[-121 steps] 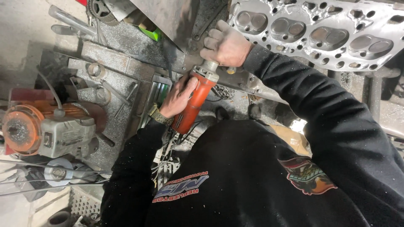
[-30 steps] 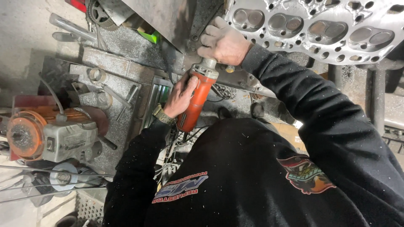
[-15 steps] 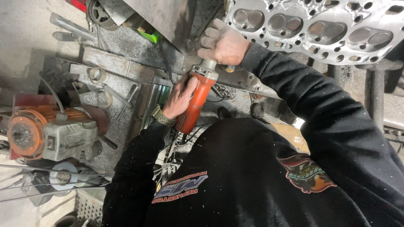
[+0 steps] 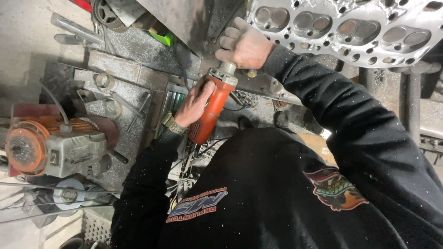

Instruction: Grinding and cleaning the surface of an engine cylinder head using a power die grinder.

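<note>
Grey, dust-covered metal fills the head view, a cluttered workshop bench (image 4: 134,69) seen from straight above, with shavings scattered over every surface. At the middle of the picture an orange die grinder (image 4: 213,110) is gripped by both hands, its body lying slantwise with the metal nose toward the top and its dark cable trailing toward the person's chest. The left hand (image 4: 196,103) is wrapped round the orange barrel, fingers curled shut about it and the thumb laid along the top; a watch (image 4: 173,123) is worn at that wrist. The right hand (image 4: 244,46) is closed down over the grinder's front end, the knuckles bunched above the silver collar, so that the tool tip is hidden and cannot be made out. Just beyond that hand, along the top right edge, a grey cylinder head (image 4: 346,32) is seen, its round chambers and bolt holes facing the camera. Black sleeves flecked with metal dust are seen on both arms, and a black sweatshirt (image 4: 277,198) with printed patches takes up the lower half of the view. Toward the left edge an orange-and-grey power tool (image 4: 55,147) is laid on its side, well apart from the hands. Near the top edge a small green object (image 4: 161,37) is tucked beside a steel plate. Whether the grinder is running cannot be told.
</note>
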